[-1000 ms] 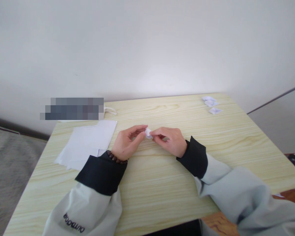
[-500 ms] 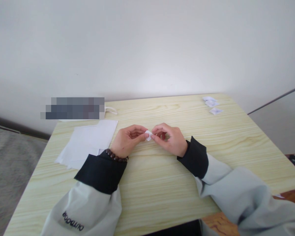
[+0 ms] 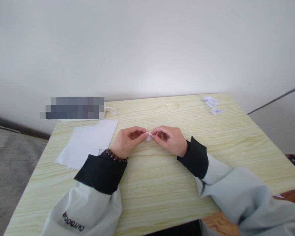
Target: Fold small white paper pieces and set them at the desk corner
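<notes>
Left hand [image 3: 126, 141] and right hand [image 3: 171, 139] both got a pinched-tight grip on a tiny folded paper [image 3: 148, 138] mid-frame, white sheets [image 3: 87, 141] lying center-left.

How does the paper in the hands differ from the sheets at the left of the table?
The paper piece is far smaller than the sheets. The paper piece is pinched between the left hand and right hand; the sheets lie spread on the table. Both are white.

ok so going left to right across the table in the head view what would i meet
White paper sheets, left hand, small white paper piece, right hand, folded white papers.
</notes>
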The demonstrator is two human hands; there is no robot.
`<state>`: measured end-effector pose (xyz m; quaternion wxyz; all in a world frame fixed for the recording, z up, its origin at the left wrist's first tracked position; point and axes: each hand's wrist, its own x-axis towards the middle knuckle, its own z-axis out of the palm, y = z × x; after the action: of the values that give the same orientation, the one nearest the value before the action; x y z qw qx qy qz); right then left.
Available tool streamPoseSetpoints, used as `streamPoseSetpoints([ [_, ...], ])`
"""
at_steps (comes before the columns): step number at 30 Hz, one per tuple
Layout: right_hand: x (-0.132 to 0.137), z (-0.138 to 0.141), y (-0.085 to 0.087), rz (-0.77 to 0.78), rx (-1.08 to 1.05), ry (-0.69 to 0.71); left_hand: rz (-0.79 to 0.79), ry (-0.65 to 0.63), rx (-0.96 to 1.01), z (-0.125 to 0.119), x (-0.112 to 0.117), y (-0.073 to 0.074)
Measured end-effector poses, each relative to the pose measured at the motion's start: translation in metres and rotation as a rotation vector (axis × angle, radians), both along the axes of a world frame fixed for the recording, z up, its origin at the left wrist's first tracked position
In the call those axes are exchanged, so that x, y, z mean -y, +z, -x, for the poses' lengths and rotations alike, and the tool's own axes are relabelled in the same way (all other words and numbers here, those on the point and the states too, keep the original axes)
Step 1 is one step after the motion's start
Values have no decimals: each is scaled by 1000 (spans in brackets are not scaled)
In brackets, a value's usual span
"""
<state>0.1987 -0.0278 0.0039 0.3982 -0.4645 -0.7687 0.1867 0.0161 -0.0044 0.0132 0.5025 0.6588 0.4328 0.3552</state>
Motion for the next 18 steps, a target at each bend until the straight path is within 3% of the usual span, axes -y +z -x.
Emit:
streamPoseSetpoints([
  [9,1,1,-1,46,87,16,-40,-45,-97,1,1,-1],
  [13,2,1,-1,68,3,-1,-17,-19,-34,0,1,-3],
  [18,0,1,0,90,-130,-2,-49,-73,-51,0,0,-4],
])
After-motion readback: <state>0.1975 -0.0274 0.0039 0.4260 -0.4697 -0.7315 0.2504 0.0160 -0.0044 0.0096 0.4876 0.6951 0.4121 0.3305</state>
